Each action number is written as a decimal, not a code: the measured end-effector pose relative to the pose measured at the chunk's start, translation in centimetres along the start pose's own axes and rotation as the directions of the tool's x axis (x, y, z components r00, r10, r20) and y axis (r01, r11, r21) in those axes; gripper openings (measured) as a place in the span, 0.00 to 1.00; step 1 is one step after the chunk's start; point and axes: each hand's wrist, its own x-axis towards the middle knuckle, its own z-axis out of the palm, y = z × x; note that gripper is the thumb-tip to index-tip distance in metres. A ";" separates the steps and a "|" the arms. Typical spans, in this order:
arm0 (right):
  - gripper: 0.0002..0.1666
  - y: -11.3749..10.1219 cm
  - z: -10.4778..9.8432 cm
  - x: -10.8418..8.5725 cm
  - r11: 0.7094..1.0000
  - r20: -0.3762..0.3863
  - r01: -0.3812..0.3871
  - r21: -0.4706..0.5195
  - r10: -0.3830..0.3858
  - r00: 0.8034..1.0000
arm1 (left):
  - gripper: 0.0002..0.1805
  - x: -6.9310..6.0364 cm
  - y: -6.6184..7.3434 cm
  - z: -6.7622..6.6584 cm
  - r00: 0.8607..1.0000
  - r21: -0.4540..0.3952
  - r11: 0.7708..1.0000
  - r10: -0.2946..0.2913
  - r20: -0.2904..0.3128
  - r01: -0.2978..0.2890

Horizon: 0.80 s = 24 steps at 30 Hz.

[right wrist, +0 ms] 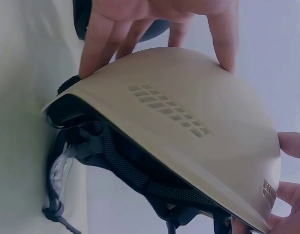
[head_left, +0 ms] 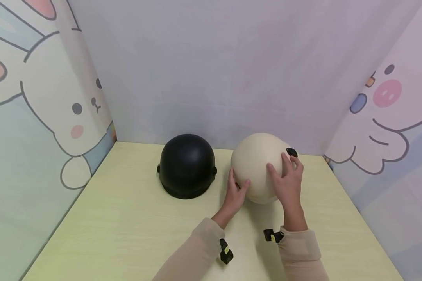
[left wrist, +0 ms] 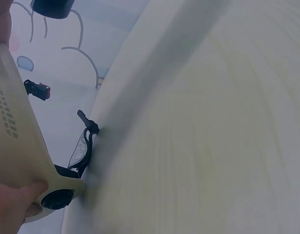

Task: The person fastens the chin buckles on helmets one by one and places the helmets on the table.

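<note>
A cream helmet (head_left: 258,164) is held tilted by both hands, its shell toward the head camera. My left hand (head_left: 233,199) grips its lower left edge; in the left wrist view that thumb presses near a round black knob (left wrist: 58,199). The fingers and thumb of my right hand (head_left: 289,185) are bent against the shell's right side, below another black knob (head_left: 292,152). The right wrist view shows the vents (right wrist: 171,110), dark inner padding and a chin strap (right wrist: 54,175) hanging at the table side. Whether the helmet touches the table, I cannot tell.
A black helmet (head_left: 187,166) rests on the pale yellow table (head_left: 126,218), left of the cream one. Behind the table hangs a plain pale curtain (head_left: 197,78); cartoon-printed curtains flank both sides. Black devices are strapped at both wrists.
</note>
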 end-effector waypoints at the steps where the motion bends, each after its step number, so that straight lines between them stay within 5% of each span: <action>1: 0.39 -0.2 -0.1 0.0 1.000 0.005 0.005 -0.011 -0.005 1.000 | 0.44 0.0 0.0 0.1 1.000 -0.020 1.000 -0.004 0.003 0.004; 16: 0.38 -2.0 -0.4 -0.2 0.990 0.096 0.057 -0.132 -0.044 0.994 | 0.43 -0.7 -0.9 0.4 0.997 -0.107 0.992 -0.058 0.047 0.062; 24: 0.38 -1.7 -0.1 -0.3 0.988 0.094 0.069 -0.140 -0.056 0.994 | 0.43 -0.5 -0.3 -0.4 0.999 -0.025 0.999 -0.030 0.031 0.031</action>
